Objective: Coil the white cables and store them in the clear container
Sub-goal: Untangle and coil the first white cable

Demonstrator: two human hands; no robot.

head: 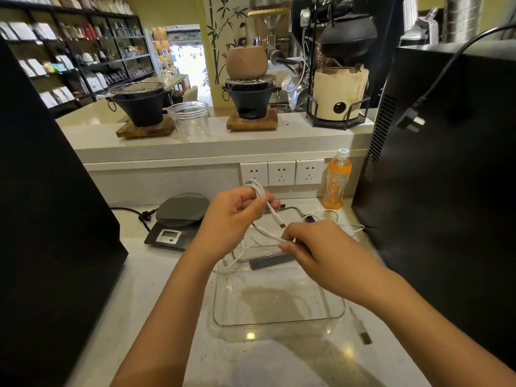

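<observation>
Above the clear container [279,322] on the counter [167,289], the left hand [231,219] is gripping a white cable [261,195] coil while the right hand [310,241] is pinching its loose tail (running down-right, connector dangling between them), nearer the container.

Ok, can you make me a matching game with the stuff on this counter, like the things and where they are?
Things:
1. white cable
2. clear container
3. orange drink bottle
4. kitchen scale

Places:
A. standing under the wall sockets, next to the black machine
B. on the counter to the left of the left hand
C. looped in the left hand, with the right hand pinching its loose length
D. on the counter below both hands, no coil in it yet

Pairs: 1-C, 2-D, 3-A, 4-B
</observation>
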